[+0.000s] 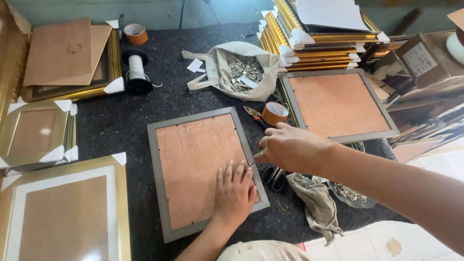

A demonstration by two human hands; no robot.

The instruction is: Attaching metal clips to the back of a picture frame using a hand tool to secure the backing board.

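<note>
Grey-framed picture frame (193, 171) lies face down near the middle of the felt-covered worktop (121, 121), its brown backing board up. The left hand (235, 191) presses flat and open on the backing, holding nothing. The right hand (285, 147) pinches something small at the frame's right edge; what its grip holds cannot be told. Just right lie scissors (274, 176) and a rag (316, 203); farther off, brown tape (275, 113) and a bag of metal hardware (244, 70).

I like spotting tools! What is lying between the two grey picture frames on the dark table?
In the head view, a roll of brown tape, pliers and scissors lie between the frames.
</note>
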